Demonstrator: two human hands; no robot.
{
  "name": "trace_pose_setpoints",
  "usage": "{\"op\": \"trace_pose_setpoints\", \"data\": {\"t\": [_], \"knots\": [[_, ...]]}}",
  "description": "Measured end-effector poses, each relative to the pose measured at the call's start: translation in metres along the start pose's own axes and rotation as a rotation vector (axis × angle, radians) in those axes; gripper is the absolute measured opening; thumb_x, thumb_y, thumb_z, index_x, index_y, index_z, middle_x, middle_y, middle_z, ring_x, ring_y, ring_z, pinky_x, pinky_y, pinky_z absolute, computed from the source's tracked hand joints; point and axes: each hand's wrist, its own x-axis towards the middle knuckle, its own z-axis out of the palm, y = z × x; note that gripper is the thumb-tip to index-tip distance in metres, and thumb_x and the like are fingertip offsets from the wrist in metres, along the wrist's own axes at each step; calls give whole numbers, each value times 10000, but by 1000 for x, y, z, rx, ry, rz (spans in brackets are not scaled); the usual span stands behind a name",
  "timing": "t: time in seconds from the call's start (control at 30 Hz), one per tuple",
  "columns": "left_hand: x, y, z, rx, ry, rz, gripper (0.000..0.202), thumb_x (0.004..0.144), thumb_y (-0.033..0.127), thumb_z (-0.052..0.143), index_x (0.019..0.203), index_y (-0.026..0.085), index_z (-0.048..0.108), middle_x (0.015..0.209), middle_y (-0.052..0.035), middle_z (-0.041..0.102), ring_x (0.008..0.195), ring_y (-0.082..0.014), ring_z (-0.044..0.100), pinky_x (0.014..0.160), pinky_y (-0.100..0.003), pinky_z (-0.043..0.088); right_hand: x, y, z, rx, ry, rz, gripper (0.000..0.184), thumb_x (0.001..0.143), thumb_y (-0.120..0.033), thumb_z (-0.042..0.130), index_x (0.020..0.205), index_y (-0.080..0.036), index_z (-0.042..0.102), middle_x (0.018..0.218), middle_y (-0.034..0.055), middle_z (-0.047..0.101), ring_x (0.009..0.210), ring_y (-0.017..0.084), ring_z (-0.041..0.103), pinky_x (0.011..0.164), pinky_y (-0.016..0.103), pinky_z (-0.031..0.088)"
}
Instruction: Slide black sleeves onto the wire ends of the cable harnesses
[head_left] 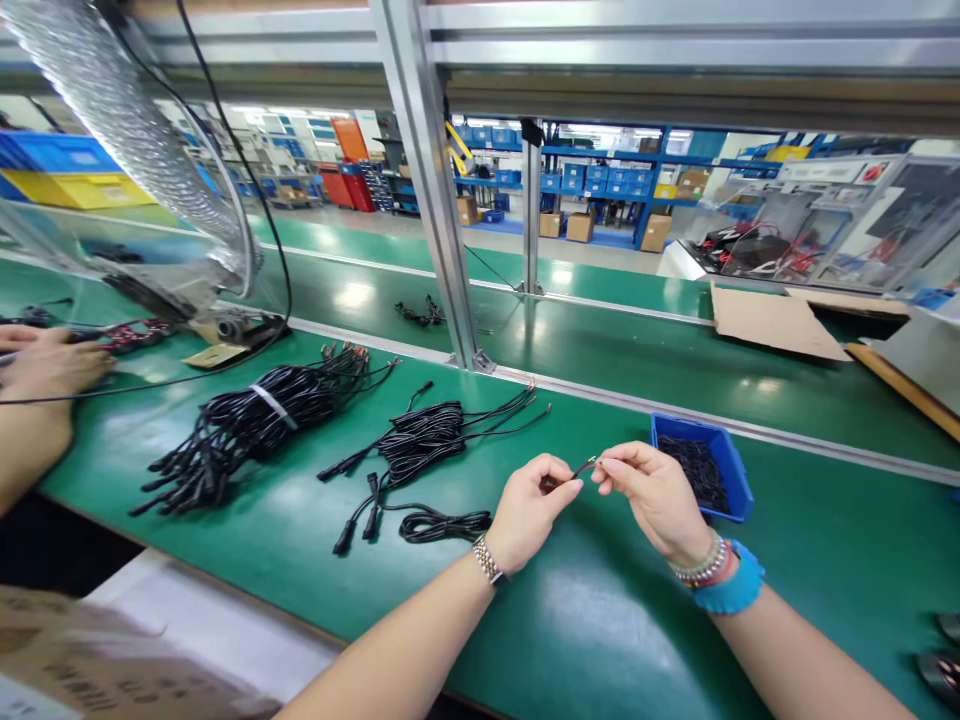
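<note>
Over the green workbench [600, 620], my left hand [529, 510] is closed in a pinch on the end of a thin black wire [581, 468]. My right hand [656, 495] pinches the same wire's bare tip from the other side. The two hands almost touch. A coiled black cable [442, 523] lies on the bench just left of my left wrist. A blue bin [739, 475] holding small black parts sits right behind my right hand.
Two bundles of black cables [247, 425] [424, 435] lie to the left. Another person's hands [45, 365] work at the far left near a fan [142, 150]. A metal post [439, 190] stands behind. Cardboard [772, 320] lies at the back right.
</note>
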Motion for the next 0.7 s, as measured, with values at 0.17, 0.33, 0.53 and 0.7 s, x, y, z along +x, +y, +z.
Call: {"op": "trace_pose_setpoints", "data": {"t": [0.17, 0.33, 0.53, 0.7], "knots": [[1, 0, 0, -21, 6, 3, 177, 680, 251, 629, 650, 147, 489, 695, 12, 485, 625, -92, 426, 598, -224, 352, -1, -1, 2, 4, 4, 0, 122, 702, -242, 661, 750, -140, 617, 667, 31, 643, 582, 105, 565, 582, 248, 450], [1, 1, -1, -11, 0, 15, 162, 684, 243, 625, 656, 144, 499, 689, 13, 492, 628, -93, 434, 611, -231, 360, -1, -2, 2, 4, -3, 7, 129, 698, -245, 661, 754, -140, 612, 671, 31, 640, 583, 107, 565, 581, 255, 456], [0, -1, -1, 56, -13, 60, 133, 701, 231, 606, 658, 146, 512, 700, 5, 499, 643, -103, 461, 614, -235, 378, 0, 3, 4, -92, -13, 11, 178, 697, -246, 650, 827, -137, 594, 668, 28, 629, 574, 112, 565, 560, 261, 462], [-1, 1, 1, 281, 3, 210, 109, 704, 174, 590, 610, 152, 539, 700, -15, 528, 671, -122, 491, 628, -242, 390, -5, 1, 7, -297, -47, -2, 403, 666, -220, 656, 1044, -174, 524, 676, -8, 586, 567, 99, 534, 502, 233, 458]]}}
